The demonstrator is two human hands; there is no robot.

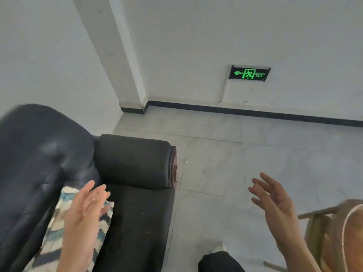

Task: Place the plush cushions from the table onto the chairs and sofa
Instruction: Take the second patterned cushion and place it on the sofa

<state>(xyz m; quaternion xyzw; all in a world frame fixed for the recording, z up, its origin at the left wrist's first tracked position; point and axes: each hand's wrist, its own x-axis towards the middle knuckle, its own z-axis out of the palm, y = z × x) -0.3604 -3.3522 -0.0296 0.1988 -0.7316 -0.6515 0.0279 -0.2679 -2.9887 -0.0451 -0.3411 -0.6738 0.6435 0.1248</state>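
A black sofa [135,213] fills the lower left, with a glossy leather backrest and a dark fabric armrest. A plush cushion [53,228] with a white, teal and navy pattern leans against the backrest on the seat. My left hand [84,211] hovers just over the cushion with its fingers spread and nothing in it. My right hand [275,205] is raised above the floor to the right of the sofa, fingers apart and empty. No table is in view.
A woven rattan chair [334,238] shows at the lower right edge. Grey floor tiles [225,154] run between the sofa and the white wall, which carries a green exit sign [249,73]. My dark trouser leg [220,262] and a shoe are at the bottom.
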